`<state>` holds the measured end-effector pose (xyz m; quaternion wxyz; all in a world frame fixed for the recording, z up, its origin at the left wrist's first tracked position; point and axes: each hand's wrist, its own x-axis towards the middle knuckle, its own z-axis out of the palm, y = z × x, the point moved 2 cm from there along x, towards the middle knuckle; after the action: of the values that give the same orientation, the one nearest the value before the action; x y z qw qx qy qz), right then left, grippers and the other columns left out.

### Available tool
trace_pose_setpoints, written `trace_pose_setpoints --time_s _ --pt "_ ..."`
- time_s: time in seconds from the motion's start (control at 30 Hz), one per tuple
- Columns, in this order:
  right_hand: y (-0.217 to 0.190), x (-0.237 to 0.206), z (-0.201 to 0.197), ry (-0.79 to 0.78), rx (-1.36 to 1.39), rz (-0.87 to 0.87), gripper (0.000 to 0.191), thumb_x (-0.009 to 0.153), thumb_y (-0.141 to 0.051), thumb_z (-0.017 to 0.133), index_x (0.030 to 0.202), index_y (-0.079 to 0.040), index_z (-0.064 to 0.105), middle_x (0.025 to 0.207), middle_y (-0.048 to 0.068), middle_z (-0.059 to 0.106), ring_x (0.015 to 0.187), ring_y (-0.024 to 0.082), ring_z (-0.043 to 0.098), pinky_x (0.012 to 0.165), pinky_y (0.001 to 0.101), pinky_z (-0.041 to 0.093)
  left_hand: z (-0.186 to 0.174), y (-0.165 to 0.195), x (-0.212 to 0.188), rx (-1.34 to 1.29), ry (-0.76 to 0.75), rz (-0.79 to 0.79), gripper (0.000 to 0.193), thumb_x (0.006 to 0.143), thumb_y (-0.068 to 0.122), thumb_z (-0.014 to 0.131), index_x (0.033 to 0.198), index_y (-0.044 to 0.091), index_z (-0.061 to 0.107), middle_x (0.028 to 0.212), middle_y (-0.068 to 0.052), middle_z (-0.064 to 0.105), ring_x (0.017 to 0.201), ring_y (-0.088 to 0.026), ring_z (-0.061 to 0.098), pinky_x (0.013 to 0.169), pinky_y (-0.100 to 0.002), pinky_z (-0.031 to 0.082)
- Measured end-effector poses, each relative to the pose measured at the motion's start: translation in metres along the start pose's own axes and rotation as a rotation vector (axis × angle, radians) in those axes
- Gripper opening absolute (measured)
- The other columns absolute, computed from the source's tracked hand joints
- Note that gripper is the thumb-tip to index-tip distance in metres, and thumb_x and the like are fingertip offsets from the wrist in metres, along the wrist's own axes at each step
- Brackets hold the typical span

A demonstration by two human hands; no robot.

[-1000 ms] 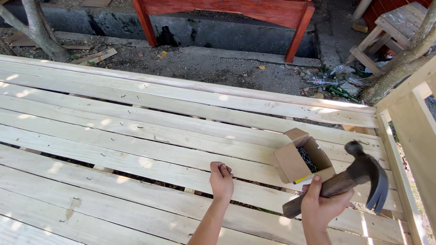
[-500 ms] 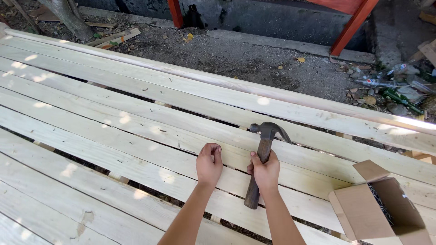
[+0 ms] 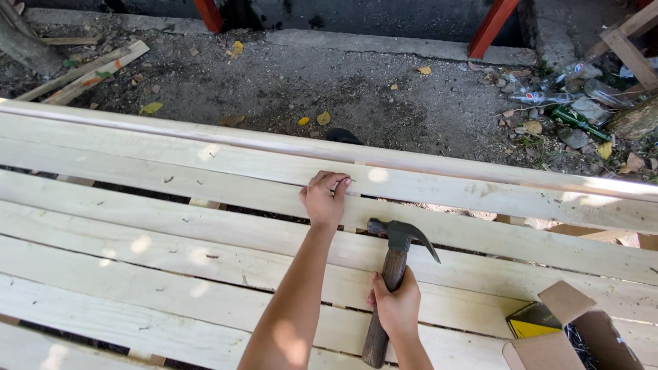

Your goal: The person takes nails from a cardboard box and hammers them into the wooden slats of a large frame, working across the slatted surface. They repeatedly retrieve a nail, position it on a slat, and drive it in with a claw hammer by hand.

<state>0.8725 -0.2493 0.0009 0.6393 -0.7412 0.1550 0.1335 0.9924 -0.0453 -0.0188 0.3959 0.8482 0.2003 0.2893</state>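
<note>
My left hand (image 3: 323,199) reaches out over pale wooden slats (image 3: 171,226), its fingertips pinched together on the second slat from the far edge; a small nail may be between them, but it is too small to make out. My right hand (image 3: 396,307) grips the wooden handle of a claw hammer (image 3: 394,255). The hammer's dark metal head hovers just right of and behind the left hand, above the slats.
An open cardboard box (image 3: 582,336) with dark nails inside sits on the slats at the lower right, beside a yellow packet (image 3: 534,322). Beyond the slats lie bare ground, red posts (image 3: 490,27), scrap wood (image 3: 89,72) and littered bottles (image 3: 569,103).
My left hand has moved forward to a farther slat. The hammer has followed it, staying to its right. The view has shifted, so the box sits further right and lower.
</note>
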Motion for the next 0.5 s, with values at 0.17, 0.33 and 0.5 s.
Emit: trace_pose_setpoints --time_s 0.17,0.33,0.5 --pt "0.012 0.002 -0.002 0.015 0.001 0.031 0.017 0.087 -0.005 0.07 0.09 0.005 0.056 0.054 0.011 0.061 0.042 0.019 0.059 0.042 0.0353 0.049 0.014 0.0 0.01 0.16 -0.097 -0.041 0.004 0.089 0.029 0.074 0.086 0.026 0.077 0.096 0.011 0.071 0.095 -0.016 0.064 0.091 -0.042 0.034" --pt "0.031 0.001 -0.005 0.032 0.03 0.06 0.016 0.086 -0.002 0.069 0.096 0.002 0.057 0.051 0.01 0.059 0.04 0.018 0.057 0.041 0.035 0.048 0.017 0.0 0.003 0.251 -0.129 -0.02 0.005 0.09 0.031 0.073 0.087 0.028 0.075 0.096 0.014 0.07 0.094 -0.016 0.062 0.091 -0.041 0.032" --pt "0.041 0.003 -0.007 0.03 0.008 0.046 0.017 0.085 -0.001 0.07 0.095 0.006 0.058 0.052 0.011 0.06 0.04 0.018 0.057 0.04 0.0341 0.047 0.018 0.002 0.003 0.291 -0.089 -0.002 0.005 0.092 0.031 0.071 0.089 0.027 0.072 0.099 0.013 0.068 0.097 -0.016 0.062 0.091 -0.042 0.033"
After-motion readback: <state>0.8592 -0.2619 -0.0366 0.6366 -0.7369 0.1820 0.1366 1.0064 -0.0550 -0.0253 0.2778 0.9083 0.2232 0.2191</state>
